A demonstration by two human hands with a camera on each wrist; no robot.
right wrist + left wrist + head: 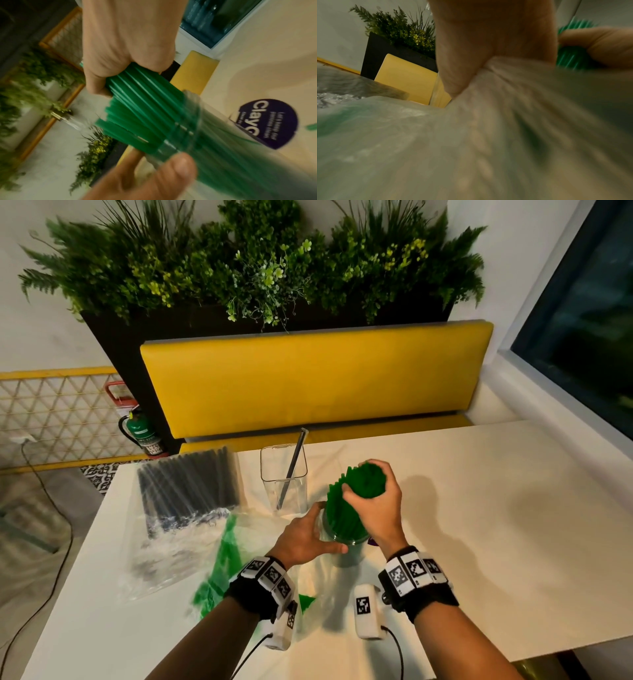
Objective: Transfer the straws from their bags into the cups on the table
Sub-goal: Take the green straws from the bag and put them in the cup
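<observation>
A thick bundle of green straws (346,508) stands in a clear round cup (342,546) near the table's middle. My right hand (375,501) grips the bundle's upper end (137,94), fingers wrapped round it. My left hand (305,537) holds the cup's rim, thumb (175,170) in front and fingers behind. A clear square cup (283,477) behind holds one black straw (294,463). A clear bag of black straws (191,491) lies at the left. A crumpled clear bag with some green straws (222,563) lies under my left forearm; it fills the left wrist view (436,135).
The white table (496,525) carries a round purple sticker (267,124) just right of the round cup. A yellow bench (308,381) and a planter with green plants (253,265) stand behind. A window (582,313) is at the right, a fire extinguisher (140,429) at the left.
</observation>
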